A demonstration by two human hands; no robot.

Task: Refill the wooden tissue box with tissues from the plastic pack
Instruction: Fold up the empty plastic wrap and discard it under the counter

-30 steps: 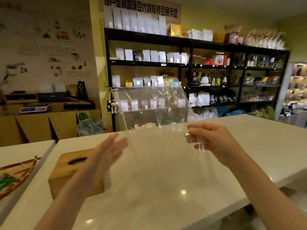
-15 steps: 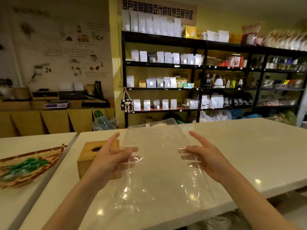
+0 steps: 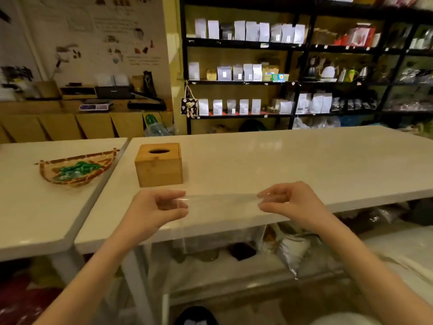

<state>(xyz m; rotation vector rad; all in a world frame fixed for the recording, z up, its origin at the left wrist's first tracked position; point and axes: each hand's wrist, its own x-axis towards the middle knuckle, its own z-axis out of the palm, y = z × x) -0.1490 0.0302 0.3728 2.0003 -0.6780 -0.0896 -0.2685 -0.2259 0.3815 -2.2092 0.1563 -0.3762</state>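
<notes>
Head view, the only one I've got. Left hand (image 3: 156, 208) and right hand (image 3: 287, 202) each pinch one end of the plastic pack (image 3: 222, 204), fingers curled closed on it. The film is stretched flat between the two grips, hanging down in front of the white table (image 3: 304, 165) edge. It looks clear and empty from here; I can't see any tissues in it.

Wooden tissue box (image 3: 159, 164) sits upright on the table, beyond the left-hand grip and well apart from it, oval slot on top, nothing poking out that I can see.

Risks as I read it: film is thin and slippery, so a pinch could slip and drop one end. Pulling the grips further apart could tear it. Transparent film also makes edge tracking unreliable. A woven basket (image 3: 75, 168) sits further left, clear of both grips.
</notes>
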